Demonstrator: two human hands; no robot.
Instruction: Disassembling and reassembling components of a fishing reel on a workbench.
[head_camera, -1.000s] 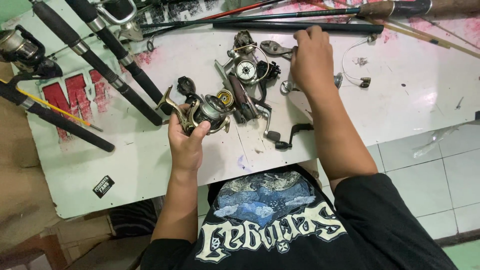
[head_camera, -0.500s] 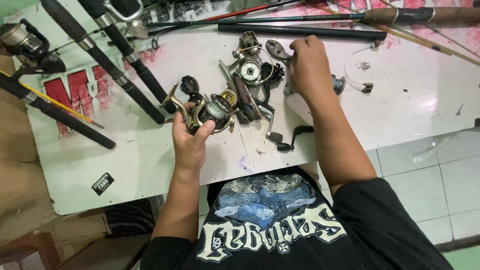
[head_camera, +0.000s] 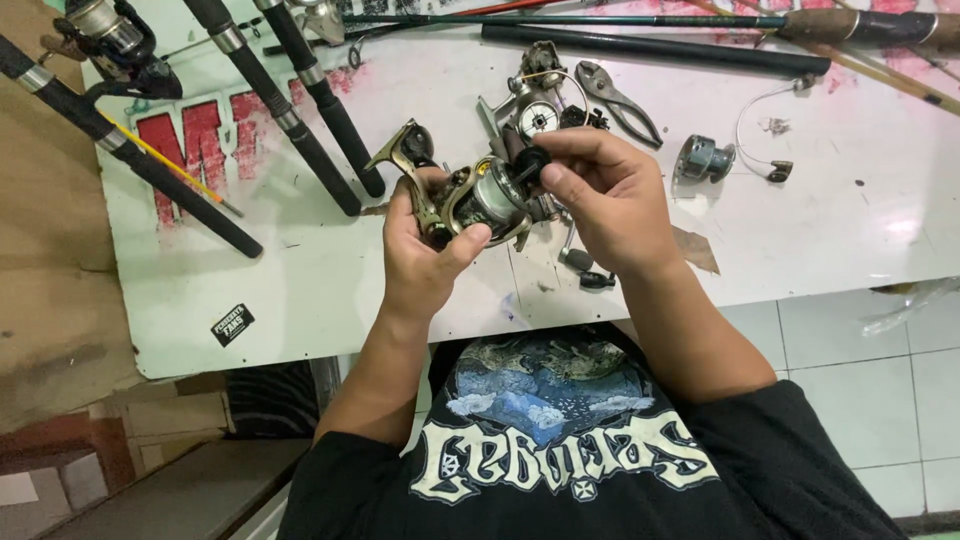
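My left hand (head_camera: 425, 250) grips a gold and black spinning reel (head_camera: 480, 195) just above the white table (head_camera: 300, 280). My right hand (head_camera: 605, 195) pinches a small black knob (head_camera: 530, 162) at the reel's spool end. Behind the hands lie a dismantled reel body with a silver spool (head_camera: 538, 118) and a pair of pliers (head_camera: 620, 95). A black reel handle (head_camera: 585, 270) rests on the table under my right wrist.
Several black fishing rods (head_camera: 280, 110) lie slanted at the left, one with a reel (head_camera: 110, 40) mounted. More rods (head_camera: 650, 45) run along the far edge. A small grey metal part with a wire (head_camera: 705, 158) sits at the right. White floor tiles (head_camera: 860, 370) show below the table's edge.
My right hand has come back from the parts near the pliers to the reel, now with a small black knob in its fingers. My left hand lifted the reel closer.
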